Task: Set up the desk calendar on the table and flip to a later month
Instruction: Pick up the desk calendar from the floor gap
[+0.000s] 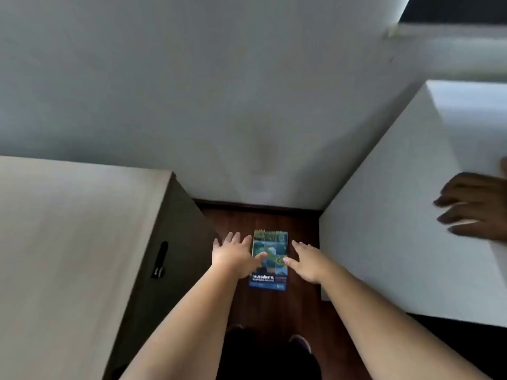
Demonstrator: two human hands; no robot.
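Observation:
The desk calendar lies flat on the dark wooden floor, folded shut, its blue and green picture cover up and its spiral binding at the far end. My left hand reaches down at its left edge with fingers spread, the thumb over the cover. My right hand reaches down at its right edge, fingers apart, thumb near the cover. Neither hand has hold of it. The pale wooden table stands to the left.
A white cabinet or box stands close on the right, with another person's hand resting on its top. A grey wall closes the narrow floor gap behind the calendar. My feet show at the bottom.

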